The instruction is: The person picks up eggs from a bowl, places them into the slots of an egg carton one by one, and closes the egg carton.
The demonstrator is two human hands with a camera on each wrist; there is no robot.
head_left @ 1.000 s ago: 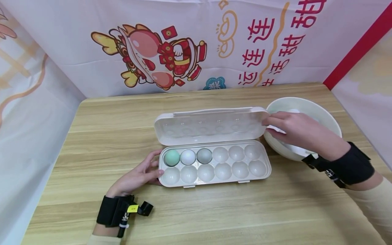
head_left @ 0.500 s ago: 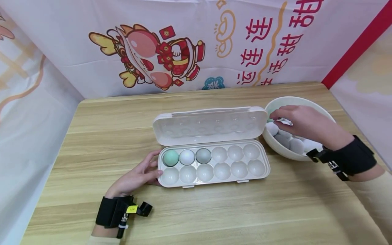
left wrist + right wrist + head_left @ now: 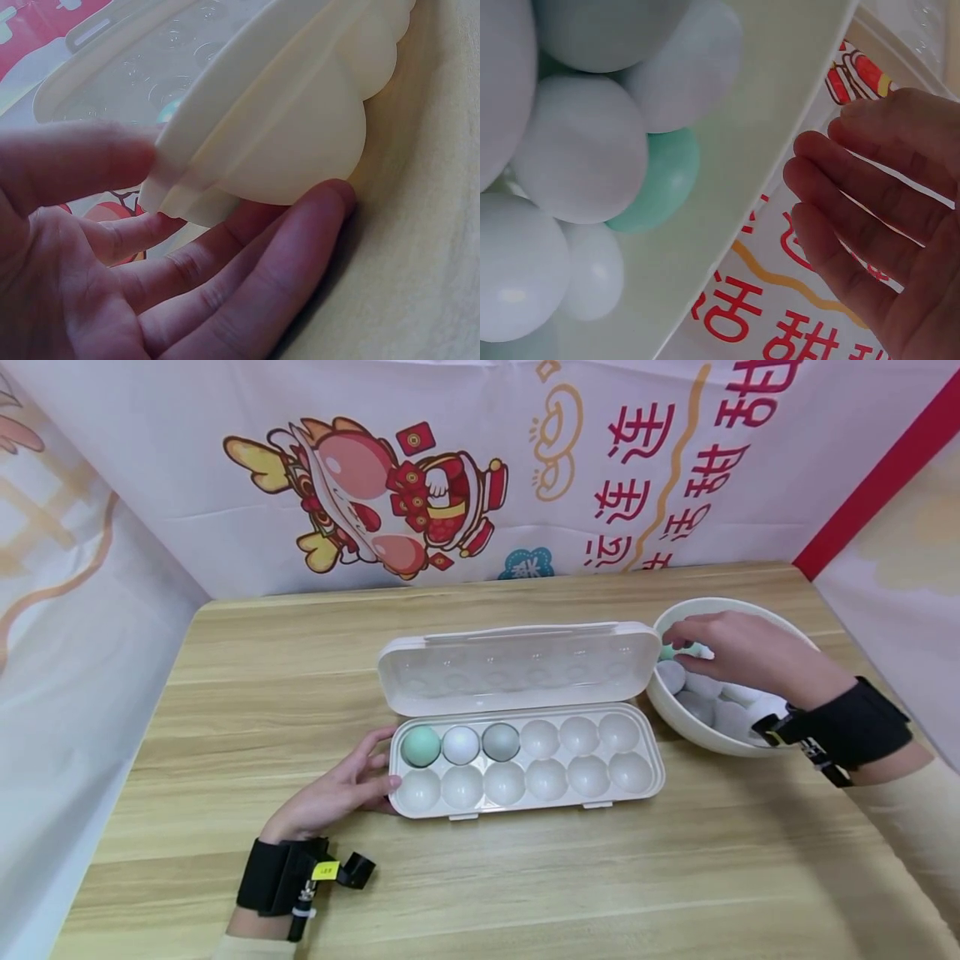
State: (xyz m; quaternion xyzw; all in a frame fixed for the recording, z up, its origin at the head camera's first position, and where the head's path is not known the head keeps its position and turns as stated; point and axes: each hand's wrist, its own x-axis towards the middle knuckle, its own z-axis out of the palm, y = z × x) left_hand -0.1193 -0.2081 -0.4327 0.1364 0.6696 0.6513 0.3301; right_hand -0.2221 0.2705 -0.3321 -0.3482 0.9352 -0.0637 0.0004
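Observation:
A white plastic egg box (image 3: 525, 809) lies with its clear lid (image 3: 517, 689) raised behind it. In its back row, from the left, sit a green egg (image 3: 422, 746), a white egg (image 3: 461, 745) and a grey egg (image 3: 501, 742). My left hand (image 3: 341, 789) grips the box's left end, thumb at the rim (image 3: 217, 135) and fingers against the cups below. Over the white bowl (image 3: 678, 720) hovers my right hand (image 3: 750, 647), fingers loosely bent with nothing between them. Below it are several grey and white eggs (image 3: 585, 150) and a green egg (image 3: 671, 176).
The wooden table (image 3: 262, 685) carries the box and bowl, with the bowl close beside the lid's right end. A printed white cloth (image 3: 187, 460) hangs behind the table and at its sides. Each wrist wears a black strap (image 3: 862, 731) with a camera.
My right hand has drawn slightly right and away from the lid's end, uncovering eggs in the bowl. The left hand and the egg box have stayed put.

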